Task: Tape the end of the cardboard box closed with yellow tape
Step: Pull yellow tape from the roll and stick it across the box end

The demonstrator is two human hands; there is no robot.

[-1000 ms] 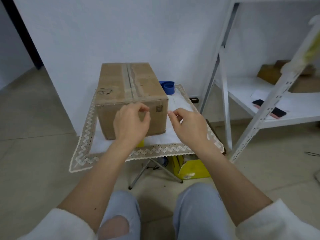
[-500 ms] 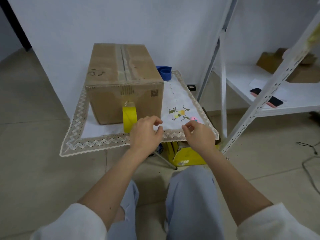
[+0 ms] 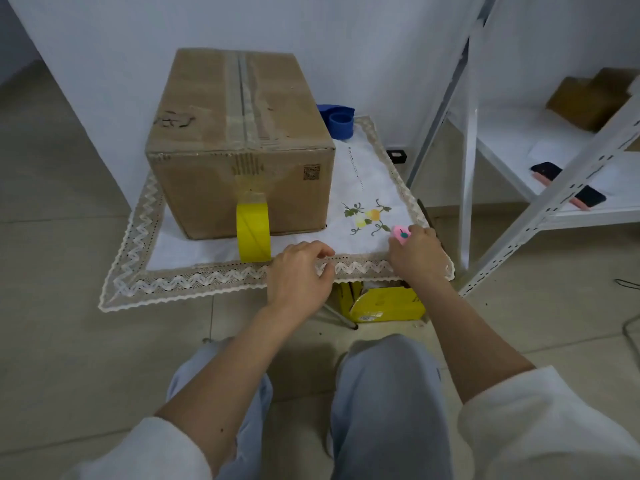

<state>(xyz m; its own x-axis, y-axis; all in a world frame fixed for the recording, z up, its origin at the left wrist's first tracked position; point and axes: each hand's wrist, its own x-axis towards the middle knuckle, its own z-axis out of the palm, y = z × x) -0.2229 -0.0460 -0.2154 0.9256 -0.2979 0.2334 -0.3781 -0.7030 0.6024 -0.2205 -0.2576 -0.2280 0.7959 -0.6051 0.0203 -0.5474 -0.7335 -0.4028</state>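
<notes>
On the lace-edged white cloth [image 3: 194, 282] sits the brown cardboard box [image 3: 242, 147], a yellow tape roll [image 3: 253, 232] hanging against its near end. Just right of the roll, the left hand [image 3: 299, 275] hovers loosely curled, empty. Farther right, the right hand [image 3: 417, 254] grips a small pink cutter [image 3: 400, 234].

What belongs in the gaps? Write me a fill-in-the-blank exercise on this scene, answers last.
1. The tape roll hanging against the cardboard box is ____.
2. The right hand closes on a small ____ object.
3. The blue roll sits ____ the box.
4. The left hand rests on the cloth's ____ border.

Answers: yellow; pink; behind; lace
</notes>
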